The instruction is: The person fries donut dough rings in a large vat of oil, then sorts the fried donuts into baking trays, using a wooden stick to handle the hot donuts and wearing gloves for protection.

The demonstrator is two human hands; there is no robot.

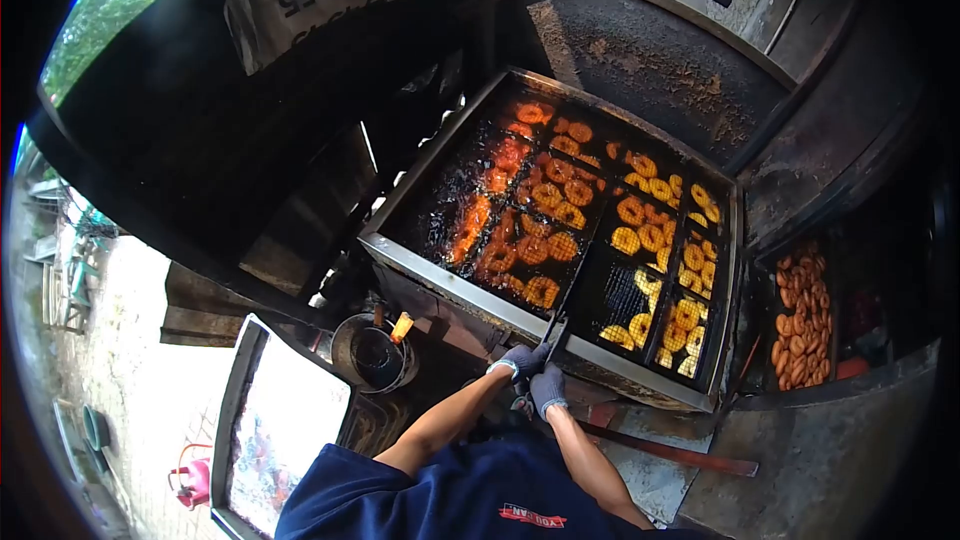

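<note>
Both my hands wear grey knit gloves and are at the front edge of a wide metal frying vat (455, 285). My left hand (521, 360) is closed around a long dark metal rod (557, 332), and my right hand (548, 390) is closed on it just below. The rod reaches over the rim into the vat; its far end is hard to make out. Ring-shaped fried dough (546, 197) lies in the dark oil, divided by dark bars. Toward the left the pieces are deep orange among bubbles; toward the right they are pale yellow.
A bucket (378, 355) with a tool in it stands left of my arms. Beside it is a framed bright panel (285, 430). Browned pieces (802, 320) fill a bin at right. A reddish-brown bar (670, 452) lies near my right forearm. Dark walls (640, 50) surround the vat.
</note>
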